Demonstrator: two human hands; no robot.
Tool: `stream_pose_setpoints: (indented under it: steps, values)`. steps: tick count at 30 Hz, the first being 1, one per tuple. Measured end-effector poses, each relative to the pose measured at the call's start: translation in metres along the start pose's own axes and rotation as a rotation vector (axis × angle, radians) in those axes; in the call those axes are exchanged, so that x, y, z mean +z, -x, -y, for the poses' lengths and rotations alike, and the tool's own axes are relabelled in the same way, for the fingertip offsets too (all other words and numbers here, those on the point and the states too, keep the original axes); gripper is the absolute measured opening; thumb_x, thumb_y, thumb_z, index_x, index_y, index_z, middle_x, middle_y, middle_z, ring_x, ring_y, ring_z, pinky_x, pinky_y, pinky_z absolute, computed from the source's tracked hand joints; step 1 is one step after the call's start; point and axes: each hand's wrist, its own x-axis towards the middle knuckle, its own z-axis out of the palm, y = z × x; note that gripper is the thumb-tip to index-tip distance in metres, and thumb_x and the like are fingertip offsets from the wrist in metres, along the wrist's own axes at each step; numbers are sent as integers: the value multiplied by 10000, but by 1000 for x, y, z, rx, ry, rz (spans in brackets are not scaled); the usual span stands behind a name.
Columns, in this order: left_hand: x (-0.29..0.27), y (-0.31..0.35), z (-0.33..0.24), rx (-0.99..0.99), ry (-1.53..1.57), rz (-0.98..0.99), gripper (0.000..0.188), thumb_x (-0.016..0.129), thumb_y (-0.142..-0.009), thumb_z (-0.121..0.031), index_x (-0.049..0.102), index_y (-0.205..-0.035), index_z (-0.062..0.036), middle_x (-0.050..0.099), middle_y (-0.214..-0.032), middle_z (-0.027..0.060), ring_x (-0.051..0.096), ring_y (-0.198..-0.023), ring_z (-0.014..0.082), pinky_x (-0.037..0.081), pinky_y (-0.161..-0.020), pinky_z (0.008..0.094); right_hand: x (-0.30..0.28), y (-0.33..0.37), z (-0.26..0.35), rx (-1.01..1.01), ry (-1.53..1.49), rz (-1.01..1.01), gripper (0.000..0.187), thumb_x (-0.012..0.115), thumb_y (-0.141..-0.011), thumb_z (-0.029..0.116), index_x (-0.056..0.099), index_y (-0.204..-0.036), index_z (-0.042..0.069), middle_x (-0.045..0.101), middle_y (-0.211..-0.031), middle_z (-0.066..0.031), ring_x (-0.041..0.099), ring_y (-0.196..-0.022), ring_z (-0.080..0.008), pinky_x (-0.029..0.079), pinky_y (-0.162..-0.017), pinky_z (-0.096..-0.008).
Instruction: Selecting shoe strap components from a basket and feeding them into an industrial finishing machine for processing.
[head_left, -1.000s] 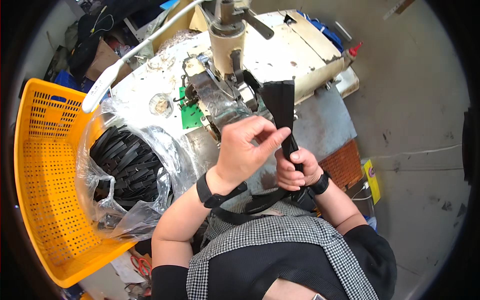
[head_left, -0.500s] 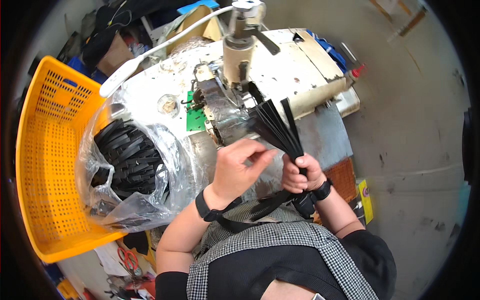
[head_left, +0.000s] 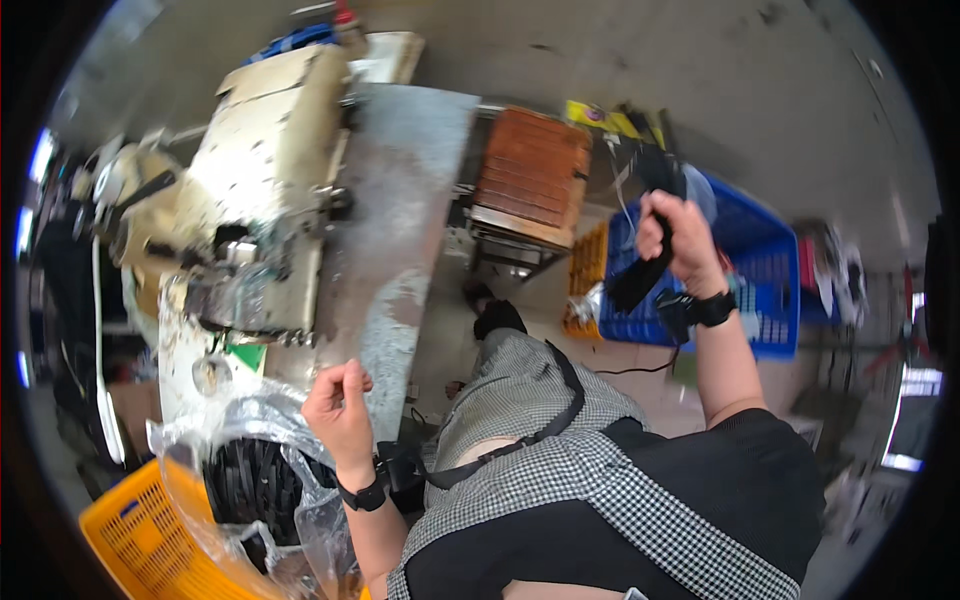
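Got a bundle of flat black strips (head_left: 640, 280) clutched in the right hand (head_left: 685, 240), way out on the right, in front of a blue plastic crate (head_left: 785, 290) with latticed walls. Can't tell whether touching the crate or just held above. Wrapping the right fingers (head_left: 652, 235) snugly round the middle of the bundle, with loose ends poking out above and below the fist. Looks matte and ribbon-like, kinda smeared by blur at the top.

Holding the left hand (head_left: 342, 410) well apart from all that, near a desk (head_left: 400, 150) with a scuffed, patchy grey metal surface. Curling the left fingers loosely inward, thumb up; can't tell if pinching anything.

Just below and left of that hand, seeing a crinkly, see-through plastic bag (head_left: 330, 525) stuffed with more black strips, mouth gaping, right by a perforated orange crate (head_left: 140, 530). Further up, spotting a smooth cream sewing machine (head_left: 270, 150), chipped and speckled, plus a small round clear dish (head_left: 210, 375) beside a flat green patch (head_left: 247, 355).

Between desk and blue crate, noticing a stool (head_left: 535, 165) with a ridged, reddish-brown square top. Wearing a checked woven apron (head_left: 560, 470) over black knit, with a chunky black band (head_left: 713, 308) on the right wrist.
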Motion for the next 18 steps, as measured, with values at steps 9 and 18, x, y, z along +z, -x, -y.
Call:
stream_pose_setpoints:
  steps: [9,18]
  values:
    - [23,14,-8,-25,-119,34,196,580,-943,-122,578,-785,-5,595,-693,34,551,-616,85,457,-611,216,-190,26,41,-448,449,-582,302,607,-924,280,555,-723,61,528,-614,-8,509,-535,-97,413,-520,-242]
    - [95,-1,-21,-35,-260,32,230,581,-946,-150,564,-757,-20,584,-661,28,526,-601,75,433,-604,219,-307,-7,-137,100,668,-448,267,597,-907,263,575,-826,10,568,-605,-31,548,-497,-120,442,-480,-276]
